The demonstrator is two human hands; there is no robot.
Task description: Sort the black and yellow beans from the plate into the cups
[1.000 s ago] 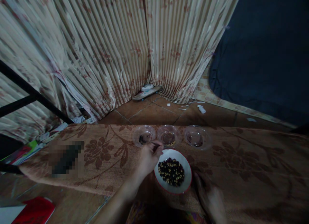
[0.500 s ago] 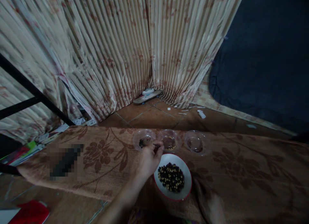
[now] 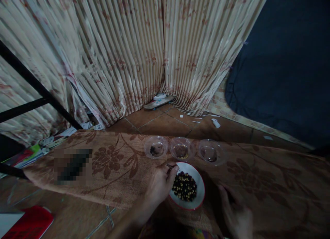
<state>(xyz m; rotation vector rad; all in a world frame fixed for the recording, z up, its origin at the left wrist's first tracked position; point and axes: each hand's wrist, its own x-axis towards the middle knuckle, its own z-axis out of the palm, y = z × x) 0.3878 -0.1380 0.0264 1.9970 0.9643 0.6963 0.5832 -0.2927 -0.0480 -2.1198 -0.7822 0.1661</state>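
My left hand (image 3: 162, 182) is closed in a pinch at the left rim of a white bowl (image 3: 200, 187) with a red edge. Between thumb and fingers is a thin tool, apparently tweezers (image 3: 177, 168), its tip over the bowl. Inside the bowl lies a mix of dark beans and small yellow grains (image 3: 185, 186). To its right, my right hand (image 3: 235, 209) rests on the cloth, loosely open and holding nothing visible. Behind the bowl stand three clear plastic cups: the left cup (image 3: 161, 142) has some dark beans, the middle cup (image 3: 180, 142) some yellow grains, and the right cup (image 3: 208, 146) nothing that I can make out.
A brown flowered cloth (image 3: 108, 184) covers the low bench. At its left lies a dark blurred object (image 3: 74, 165). A black metal frame (image 3: 48, 96) stands left. Beyond are striped curtains (image 3: 134, 53), a skateboard-like board (image 3: 160, 103) and bits of litter on the tiled floor.
My left hand has moved back from the cups to the bowl's left rim. My right hand has shifted slightly right, away from the bowl. The view has moved a little.
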